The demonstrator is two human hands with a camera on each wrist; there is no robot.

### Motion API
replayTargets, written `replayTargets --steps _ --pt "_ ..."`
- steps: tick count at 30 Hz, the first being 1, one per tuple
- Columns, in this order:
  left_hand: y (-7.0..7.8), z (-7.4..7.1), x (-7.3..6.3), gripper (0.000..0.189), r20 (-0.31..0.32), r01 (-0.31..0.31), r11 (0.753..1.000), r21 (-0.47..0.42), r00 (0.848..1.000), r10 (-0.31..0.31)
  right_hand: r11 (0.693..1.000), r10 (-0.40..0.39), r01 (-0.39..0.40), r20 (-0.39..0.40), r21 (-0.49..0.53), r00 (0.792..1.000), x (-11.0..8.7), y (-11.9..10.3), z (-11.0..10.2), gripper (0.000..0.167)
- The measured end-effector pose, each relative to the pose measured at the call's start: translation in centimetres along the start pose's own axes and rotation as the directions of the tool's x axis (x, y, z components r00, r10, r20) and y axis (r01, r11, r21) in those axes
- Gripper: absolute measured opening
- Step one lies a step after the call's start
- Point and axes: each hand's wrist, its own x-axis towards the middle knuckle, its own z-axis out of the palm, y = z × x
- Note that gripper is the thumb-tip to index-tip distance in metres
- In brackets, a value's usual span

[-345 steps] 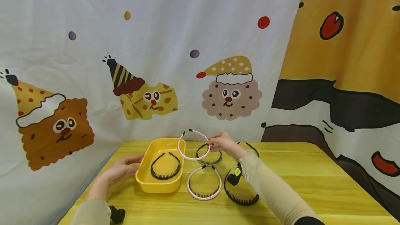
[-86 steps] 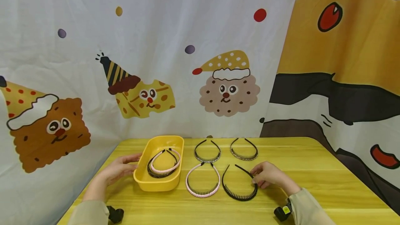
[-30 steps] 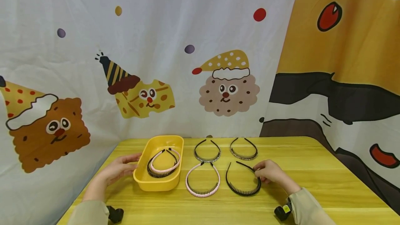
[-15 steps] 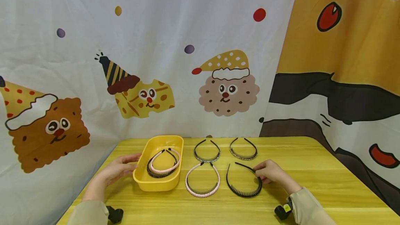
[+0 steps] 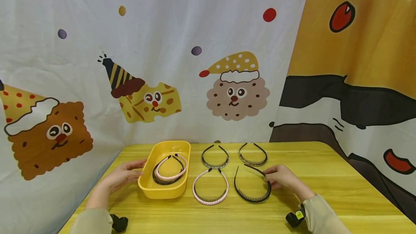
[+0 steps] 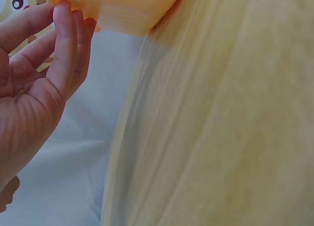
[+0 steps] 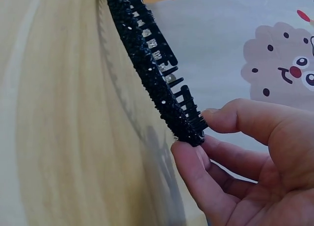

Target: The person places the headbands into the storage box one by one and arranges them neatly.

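Note:
My right hand (image 5: 282,179) pinches one side of a black, toothed headband (image 5: 253,200) between thumb and fingers. In the right wrist view the headband (image 7: 152,71) has a sparkly outer face and stands off the table, its shadow apart from it. My left hand (image 5: 120,176) touches the outer left side of a yellow plastic tray (image 5: 164,193) with extended fingers. The left wrist view shows its fingertips (image 6: 63,12) right at the tray's rim. Inside the tray a pink headband (image 5: 167,178) overlaps a black toothed headband (image 5: 159,181).
On the wood-grain table (image 5: 318,176) lie a pink-and-black toothed headband (image 5: 209,203) and, farther back, two dark headbands with glittery bands (image 5: 215,167), (image 5: 253,163). Behind the table hangs a curtain (image 5: 169,28) printed with cartoon snacks.
The pink headband that the right hand held up earlier now lies in the tray. The right hand has since taken the black headband, shifted it slightly right and raised it a little. Left hand stays put.

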Motion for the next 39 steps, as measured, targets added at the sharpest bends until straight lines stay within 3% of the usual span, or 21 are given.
replayTargets --steps 11,23,39 --pt "0.2 0.0 -0.1 0.066 0.003 0.011 1.0 0.003 1.0 -0.011 0.998 0.029 -0.025 -0.059 0.053 0.998 0.4 0.0 0.1 0.042" --pt "0.0 -0.1 0.0 0.066 -0.004 0.003 1.0 -0.02 1.0 -0.003 0.995 0.013 -0.009 -0.047 0.095 0.999 0.0 -1.2 -0.4 0.043" --pt "0.5 0.3 -0.2 0.063 0.009 -0.015 1.0 -0.027 1.0 0.015 0.998 0.007 -0.004 -0.051 0.067 0.999 0.2 -1.6 -1.2 0.043"
